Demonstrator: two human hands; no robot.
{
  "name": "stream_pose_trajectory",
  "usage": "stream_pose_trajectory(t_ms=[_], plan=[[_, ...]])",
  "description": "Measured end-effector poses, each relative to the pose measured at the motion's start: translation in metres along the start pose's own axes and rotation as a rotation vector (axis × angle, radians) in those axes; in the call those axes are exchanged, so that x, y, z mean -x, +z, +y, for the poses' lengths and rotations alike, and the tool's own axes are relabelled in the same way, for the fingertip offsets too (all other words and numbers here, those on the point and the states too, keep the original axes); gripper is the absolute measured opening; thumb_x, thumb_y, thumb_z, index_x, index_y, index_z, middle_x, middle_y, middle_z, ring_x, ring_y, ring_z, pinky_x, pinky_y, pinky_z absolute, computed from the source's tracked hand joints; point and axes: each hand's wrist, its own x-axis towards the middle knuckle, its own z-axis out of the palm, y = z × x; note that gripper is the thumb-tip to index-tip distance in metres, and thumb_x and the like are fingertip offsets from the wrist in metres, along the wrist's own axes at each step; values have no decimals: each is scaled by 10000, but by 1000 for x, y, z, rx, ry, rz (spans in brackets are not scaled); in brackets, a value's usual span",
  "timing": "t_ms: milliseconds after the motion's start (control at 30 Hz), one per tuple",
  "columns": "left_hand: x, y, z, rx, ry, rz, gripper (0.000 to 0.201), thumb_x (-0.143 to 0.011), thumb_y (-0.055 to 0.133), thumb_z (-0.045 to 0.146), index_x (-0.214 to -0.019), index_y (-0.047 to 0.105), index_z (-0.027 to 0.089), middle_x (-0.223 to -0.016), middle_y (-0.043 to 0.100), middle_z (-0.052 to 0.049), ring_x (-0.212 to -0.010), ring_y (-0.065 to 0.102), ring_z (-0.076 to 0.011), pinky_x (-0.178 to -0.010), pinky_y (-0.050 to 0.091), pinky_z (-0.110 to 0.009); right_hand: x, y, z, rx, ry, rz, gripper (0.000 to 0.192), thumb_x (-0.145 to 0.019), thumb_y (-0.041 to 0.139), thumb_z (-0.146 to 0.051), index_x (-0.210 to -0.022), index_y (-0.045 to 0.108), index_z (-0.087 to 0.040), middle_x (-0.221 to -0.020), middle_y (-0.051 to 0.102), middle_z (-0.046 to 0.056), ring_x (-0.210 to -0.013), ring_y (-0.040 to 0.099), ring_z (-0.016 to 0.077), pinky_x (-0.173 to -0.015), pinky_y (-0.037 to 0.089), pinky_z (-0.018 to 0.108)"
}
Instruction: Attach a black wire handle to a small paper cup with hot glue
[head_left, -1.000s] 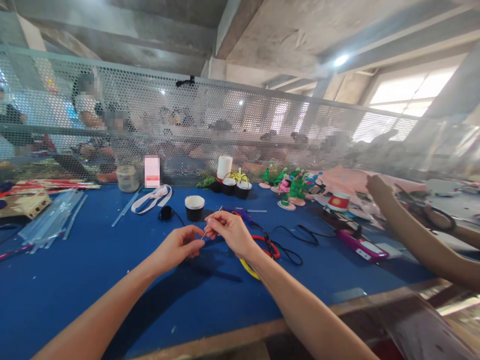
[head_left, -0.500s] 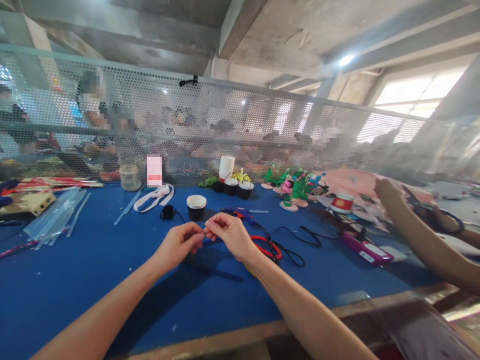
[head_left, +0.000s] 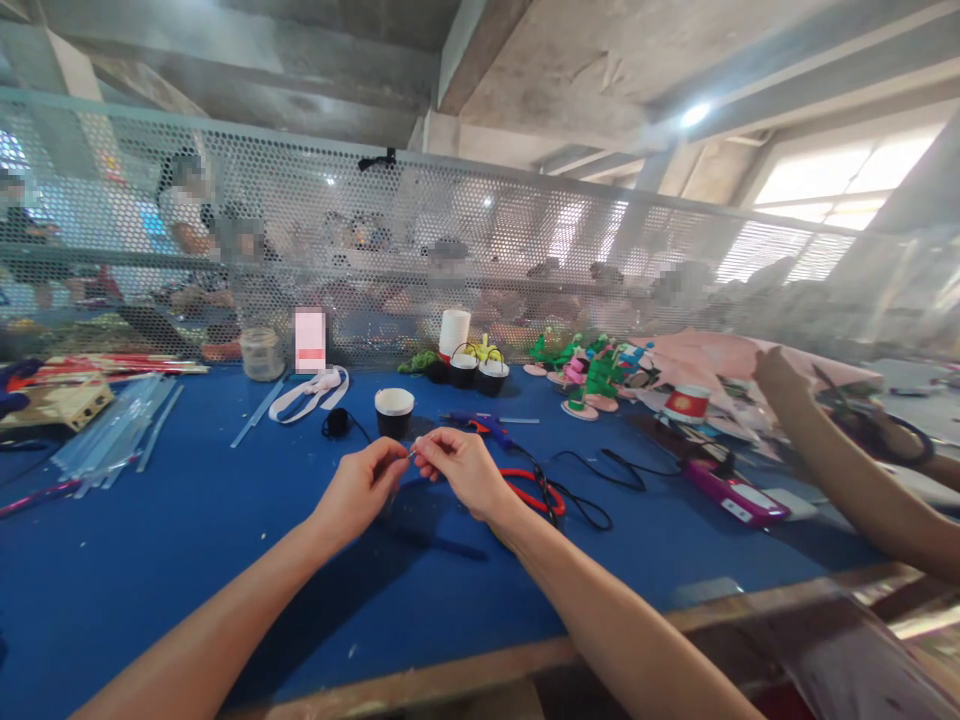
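The left hand (head_left: 354, 492) and right hand (head_left: 465, 472) pinch a thin piece (head_left: 412, 455) between their fingers (head_left: 393, 450) above the counter (head_left: 142, 565), near a black-and-white cup (head_left: 394, 413).

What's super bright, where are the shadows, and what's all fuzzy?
Head view: the ceiling light and window glare white. Head view: dark shadows spread on the blue table around the left hand and right hand. Head view: shapes behind the mesh screen look hazy; the pinched thin thing is too small to make out.
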Motion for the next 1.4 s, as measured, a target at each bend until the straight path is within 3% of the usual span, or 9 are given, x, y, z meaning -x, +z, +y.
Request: stream_pose_trajectory(t_ms=[400,867,967,1067,1133,1267,1333,1400], plan=[[0,-1,2,28,7,-8,191,-757,420,308,-726,518,148,-547,427,47,-516,368,-81,-493,298,-190,4,2,-2,-47,-34,1,215,-641,588,-349,-624,593,-135,-530,566,-10,-469,499,69,-474,404,205],[-5,-9,0,-24,13,-77,208,-742,423,319,-699,537,150,-547,496,37,-531,431,-93,-519,339,-198,5,2,-1,-49,-34,-7,205,-668,557,-331,-653,580,-128,-553,574,-1,-483,508,77,-481,409,206],[-11,-21,-5,-64,-12,-102,228,-734,415,341,-710,540,151,-538,511,32,-520,454,-101,-528,354,-208,2,-2,0,175,-74,-27,248,-719,496,-358,-676,586,-131,-593,592,21,-527,528,103,-520,417,230],[-17,-38,-16,-184,-64,50,270,-754,352,353,-743,541,161,-494,489,38,-492,455,-109,-516,353,-215,1,-6,0,564,-157,-32,248,-751,470,-336,-669,606,-146,-652,619,39,-608,547,131,-595,411,252],[-20,-48,-22,-266,-93,82,299,-740,366,400,-716,546,164,-498,492,33,-500,464,-119,-511,349,-220,2,-8,0,818,-187,-108,193,-747,490,-293,-719,623,-155,-725,633,50,-698,550,155,-659,403,270],[-18,-52,-24,-408,-108,-53,311,-640,499,471,-651,571,168,-581,567,6,-555,496,-137,-522,341,-227,2,-11,6,1234,-197,-286,222,-705,529,-164,-914,602,-142,-964,592,98,-911,484,223,-758,372,332],[-16,-48,-21,-448,-88,-138,293,-647,494,450,-636,593,174,-599,586,-1,-575,510,-144,-536,342,-231,0,-13,11,1338,-180,-329,223,-705,519,-138,-912,600,-149,-988,574,98,-946,455,240,-755,367,347],[-15,-45,-20,-447,-71,-141,310,-695,432,425,-630,601,174,-602,592,-9,-581,519,-147,-547,350,-236,-3,-13,15,1363,-199,-344,162,-711,525,-154,-849,609,-154,-959,574,91,-952,444,239,-746,365,342]])
